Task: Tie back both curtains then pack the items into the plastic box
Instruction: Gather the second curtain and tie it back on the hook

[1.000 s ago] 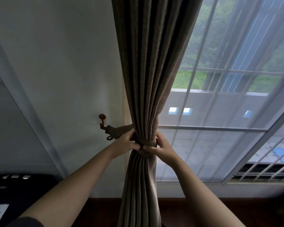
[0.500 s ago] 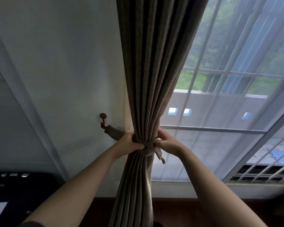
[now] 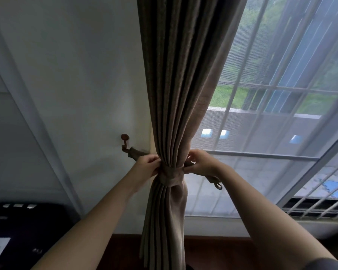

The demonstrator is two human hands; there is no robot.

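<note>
A brown curtain [image 3: 176, 94] hangs gathered in front of me, beside the window. A matching fabric tieback [image 3: 172, 175] is wrapped around its waist. One end of the tieback runs left to a round wall hook [image 3: 125, 137]. My left hand [image 3: 144, 165] grips the band at the curtain's left side. My right hand [image 3: 200, 162] holds the band on the right, and the free end with a small loop [image 3: 218, 185] dangles below my wrist. No plastic box is in view.
A white wall [image 3: 76, 75] fills the left. A barred window with a sheer screen [image 3: 281, 114] fills the right. A black device [image 3: 23, 227] sits at the lower left, and a dark wooden floor strip [image 3: 213, 250] runs below the sill.
My right hand has pulled the tieback's free end out to the right from behind the curtain; its loop now hangs below my wrist. The band sits tighter round the curtain.
</note>
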